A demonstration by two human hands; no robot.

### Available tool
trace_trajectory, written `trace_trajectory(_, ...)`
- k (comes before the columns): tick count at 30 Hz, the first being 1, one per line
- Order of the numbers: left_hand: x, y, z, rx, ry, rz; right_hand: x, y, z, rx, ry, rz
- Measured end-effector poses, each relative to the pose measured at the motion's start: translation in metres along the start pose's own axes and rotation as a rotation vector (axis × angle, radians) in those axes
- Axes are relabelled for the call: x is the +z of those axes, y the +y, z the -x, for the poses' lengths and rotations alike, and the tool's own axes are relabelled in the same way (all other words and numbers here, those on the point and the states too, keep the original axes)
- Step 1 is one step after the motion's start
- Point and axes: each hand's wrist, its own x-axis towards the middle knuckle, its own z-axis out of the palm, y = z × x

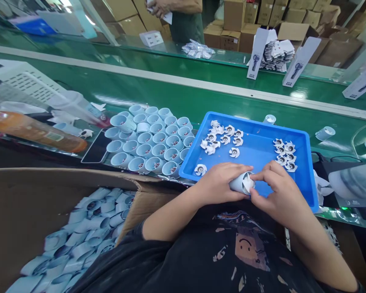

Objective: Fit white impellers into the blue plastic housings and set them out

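My left hand (221, 183) is wrapped round a light blue plastic cylinder (238, 184), tilted over the near edge of the blue tray (262, 124). At the cylinder's open end sits a white fan impeller (248, 182). The thumb and forefinger of my right hand (273, 187) pinch at this impeller's edge. Inside the tray, several loose impellers (225, 139) lie at the left, and a tighter cluster of impellers (285, 154) lies at the right.
Rows of upright blue cylinders (146, 138) stand left of the tray. A cardboard box (131, 207) of more cylinders is at lower left. An orange bottle (36, 130) lies at far left. Behind runs a green conveyor (171, 87); across it a person's hands (160, 7) hold something white.
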Motion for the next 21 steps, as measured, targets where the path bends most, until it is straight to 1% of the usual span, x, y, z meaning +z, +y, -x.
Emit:
trace_trajectory(2,0.002,0.002,0.000,0.058,0.033,-0.045,0.003,-0.002,0.000,0.010,-0.036,0.035)
trace_trajectory(5,0.006,0.006,0.002,0.127,0.130,-0.086,0.007,-0.005,-0.001,0.008,-0.057,0.010)
trace_trajectory(7,0.008,0.008,0.003,0.144,0.201,-0.114,0.010,-0.005,-0.002,-0.002,-0.033,-0.021)
trace_trajectory(9,0.009,0.010,0.002,0.129,0.257,-0.151,0.011,-0.003,-0.002,-0.015,0.020,-0.010)
trace_trajectory(11,0.009,0.010,-0.001,0.105,0.271,-0.166,0.013,0.003,0.001,-0.024,0.063,0.018)
trace_trajectory(13,0.008,0.008,-0.005,0.097,0.207,-0.158,0.014,0.010,0.006,-0.044,0.083,0.025)
trace_trajectory(16,0.004,0.004,-0.011,0.083,0.060,-0.144,0.015,0.020,0.014,-0.095,0.102,0.036)
trace_trajectory(19,-0.001,0.000,-0.017,0.055,-0.046,-0.125,0.010,0.025,0.020,-0.112,0.177,0.113)
trace_trajectory(21,-0.004,-0.001,-0.022,0.038,-0.094,-0.104,0.006,0.026,0.024,-0.122,0.221,0.130)
